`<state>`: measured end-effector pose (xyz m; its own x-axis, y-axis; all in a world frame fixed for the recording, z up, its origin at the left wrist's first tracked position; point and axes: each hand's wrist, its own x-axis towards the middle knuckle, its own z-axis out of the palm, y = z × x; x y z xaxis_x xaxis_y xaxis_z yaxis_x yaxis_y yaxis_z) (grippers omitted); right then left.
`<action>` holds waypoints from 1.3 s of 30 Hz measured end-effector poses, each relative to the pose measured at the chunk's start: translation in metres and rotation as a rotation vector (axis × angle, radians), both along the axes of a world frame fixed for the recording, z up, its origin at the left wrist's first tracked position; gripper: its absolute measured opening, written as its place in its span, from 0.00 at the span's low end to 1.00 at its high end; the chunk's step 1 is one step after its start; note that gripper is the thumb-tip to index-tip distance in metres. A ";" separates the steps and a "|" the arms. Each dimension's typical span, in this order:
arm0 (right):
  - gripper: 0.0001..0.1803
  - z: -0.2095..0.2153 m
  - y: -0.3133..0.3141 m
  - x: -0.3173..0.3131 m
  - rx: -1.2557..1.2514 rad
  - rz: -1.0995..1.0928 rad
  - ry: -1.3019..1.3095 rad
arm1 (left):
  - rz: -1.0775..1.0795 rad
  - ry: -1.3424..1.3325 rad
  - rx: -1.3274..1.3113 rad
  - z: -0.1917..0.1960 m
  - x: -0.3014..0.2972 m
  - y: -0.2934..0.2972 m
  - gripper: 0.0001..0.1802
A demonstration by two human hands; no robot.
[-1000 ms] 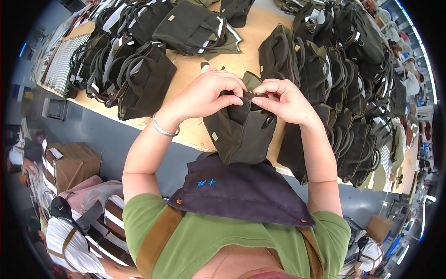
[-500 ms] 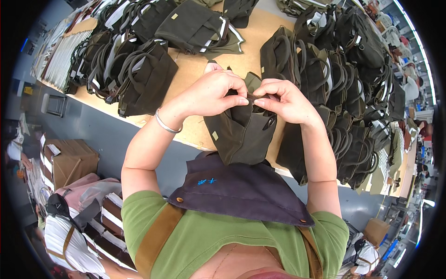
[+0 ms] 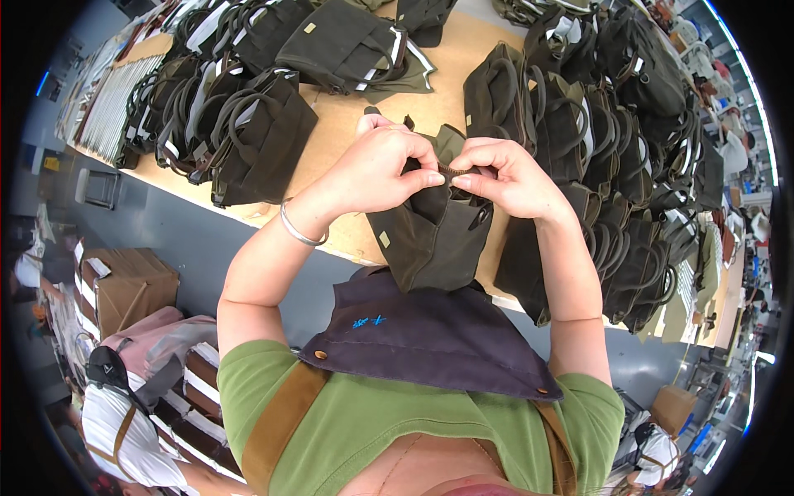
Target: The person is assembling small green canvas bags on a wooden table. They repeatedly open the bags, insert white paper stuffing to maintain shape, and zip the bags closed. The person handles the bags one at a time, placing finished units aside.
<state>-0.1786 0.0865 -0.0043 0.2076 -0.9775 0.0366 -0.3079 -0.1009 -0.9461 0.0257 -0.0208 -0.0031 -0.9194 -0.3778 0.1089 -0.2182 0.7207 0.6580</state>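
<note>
A dark olive fabric bag (image 3: 434,248) stands at the near edge of the table, with a small pale tag on its left side. Both hands meet at its top opening. My left hand (image 3: 389,165) pinches the zipper (image 3: 454,171) between thumb and forefinger. Close beside it, my right hand (image 3: 500,174) pinches the same zipper, thumb and forefinger pressed together. The two thumb tips nearly touch. Fingers cover part of the bag's rim, and whether a zipper pull is between them cannot be seen.
Similar dark bags (image 3: 265,136) with looped handles crowd the left of the table (image 3: 347,132). More bags (image 3: 571,124) stand in rows at the right, and one bag (image 3: 339,45) lies flat at the back. A brown box (image 3: 136,285) and a person (image 3: 124,430) are at lower left.
The view has shifted very slightly. Both hands keep their pinch on the zipper, and the bag stays in place.
</note>
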 end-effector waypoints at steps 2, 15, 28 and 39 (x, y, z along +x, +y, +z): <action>0.05 -0.004 0.001 0.001 -0.015 -0.005 -0.019 | 0.039 -0.026 0.010 0.002 0.001 0.002 0.07; 0.12 0.008 0.018 0.020 -0.141 -0.256 0.254 | 0.122 0.136 -0.038 -0.009 0.009 0.015 0.07; 0.12 -0.010 0.038 0.051 -0.180 -0.487 0.250 | 0.161 0.245 -0.103 -0.011 0.008 0.026 0.05; 0.10 -0.005 0.041 0.046 0.005 -0.378 0.153 | 0.144 0.229 -0.111 -0.011 0.008 0.031 0.04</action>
<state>-0.1330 0.1270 -0.0097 -0.1642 -0.9860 0.0279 -0.4599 0.0515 -0.8865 0.0335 0.0105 -0.0142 -0.8036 -0.4771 0.3558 -0.1784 0.7635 0.6207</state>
